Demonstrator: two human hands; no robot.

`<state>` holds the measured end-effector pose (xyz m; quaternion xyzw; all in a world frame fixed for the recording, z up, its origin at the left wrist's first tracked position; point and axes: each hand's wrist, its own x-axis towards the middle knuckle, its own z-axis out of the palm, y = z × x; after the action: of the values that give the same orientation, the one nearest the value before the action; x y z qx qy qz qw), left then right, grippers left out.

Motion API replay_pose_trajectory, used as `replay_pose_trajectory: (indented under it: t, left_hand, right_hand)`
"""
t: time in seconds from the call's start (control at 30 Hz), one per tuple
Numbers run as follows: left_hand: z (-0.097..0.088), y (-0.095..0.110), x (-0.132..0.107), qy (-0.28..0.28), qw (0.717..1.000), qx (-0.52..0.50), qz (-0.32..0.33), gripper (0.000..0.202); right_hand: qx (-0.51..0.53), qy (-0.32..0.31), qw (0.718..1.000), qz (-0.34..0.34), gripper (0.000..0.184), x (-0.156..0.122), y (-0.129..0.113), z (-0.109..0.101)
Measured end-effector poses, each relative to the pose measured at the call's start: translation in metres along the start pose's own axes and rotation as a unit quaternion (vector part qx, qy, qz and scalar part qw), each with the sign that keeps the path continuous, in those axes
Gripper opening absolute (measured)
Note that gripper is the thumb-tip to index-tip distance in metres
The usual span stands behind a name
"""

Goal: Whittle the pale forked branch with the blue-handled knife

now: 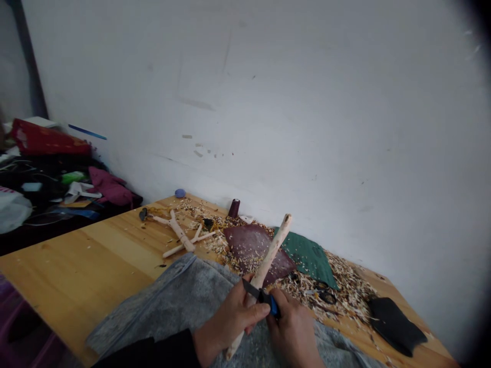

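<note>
A pale, peeled wooden stick [273, 250] slants up and away from me over the grey cloth [192, 296]. My left hand [232, 314] is closed around its lower part, with the stick's near end poking out below. My right hand [291, 322] grips the blue and black handle of a knife [251, 289]. The knife's dark blade lies across the stick just above my left hand. My left thumb rests near the knife's handle, though I cannot tell whether it presses on it.
Wood shavings [341, 271] cover the table's [76, 266] back. Among them lie maroon leather [255, 245], green leather [310, 255], scissors [326, 294] and a thread spool [233, 208]. Forked sticks [178, 232] lie left, a black piece [395, 324] right. A white wall [287, 102] stands behind.
</note>
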<state>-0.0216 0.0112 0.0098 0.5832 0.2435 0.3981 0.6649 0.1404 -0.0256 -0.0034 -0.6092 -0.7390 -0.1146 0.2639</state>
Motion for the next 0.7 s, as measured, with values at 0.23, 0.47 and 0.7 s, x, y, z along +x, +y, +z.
replay_pose_trajectory:
  t: [0.23,0.47,0.7]
  left_hand:
    - [0.0004,-0.0034,0.0022,0.006,1.000,0.025,0.009,0.053]
    - [-0.0005,0.0017,0.0018,0.012,1.000,0.023,0.011,0.051]
    - [0.0019,0.0059,0.0011,0.011,0.999,0.047,0.026,0.046]
  right_hand:
    - [-0.020,-0.026,0.999,0.005,0.012,0.0008,-0.0015,-0.0014]
    - [-0.024,-0.057,0.998,0.020,0.013,-0.0002,-0.0056,-0.0017]
    - [-0.040,-0.084,0.994,0.063,0.017,-0.0001,-0.0064,-0.0031]
